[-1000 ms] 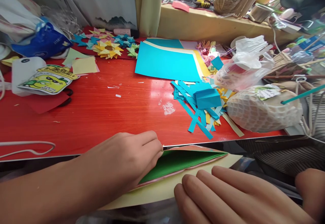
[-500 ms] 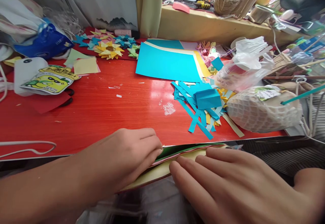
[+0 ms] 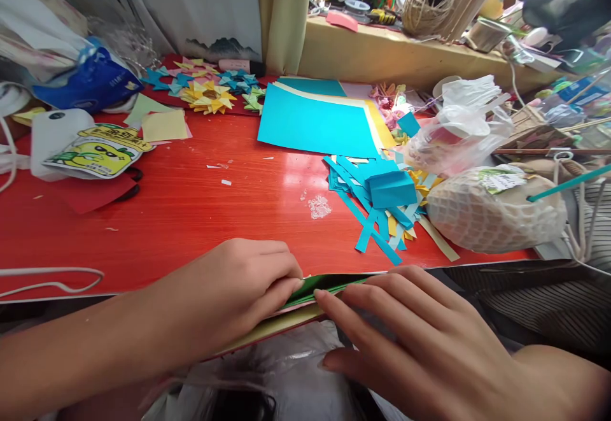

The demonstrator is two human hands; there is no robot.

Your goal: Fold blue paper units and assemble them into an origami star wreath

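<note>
At the table's front edge, a stack of coloured paper (image 3: 298, 316) shows green, pink and pale yellow sheets edge-on. My left hand (image 3: 252, 281) is closed on the stack's left part, its fingers curled over the upper edge and the thumb hidden. Lying across the right part is my right hand (image 3: 410, 332). Its fingers are stretched out, the index fingertip touches the green sheets, and the thumb is apart below the stack. The lower side of the stack is mostly hidden by both hands.
Blue paper strips (image 3: 377, 198) lie in a pile on the red table (image 3: 191, 217), below large blue sheets (image 3: 319, 121). Folded paper stars (image 3: 207, 95) are at the back. A net-wrapped coconut (image 3: 496, 207) with a straw stands right; a white cable (image 3: 57, 274) lies left.
My right hand has moved up over the stack, its index fingertip going from the pale yellow sheet to the green ones. The thumb now shows below. My left hand stays nearly in place.
</note>
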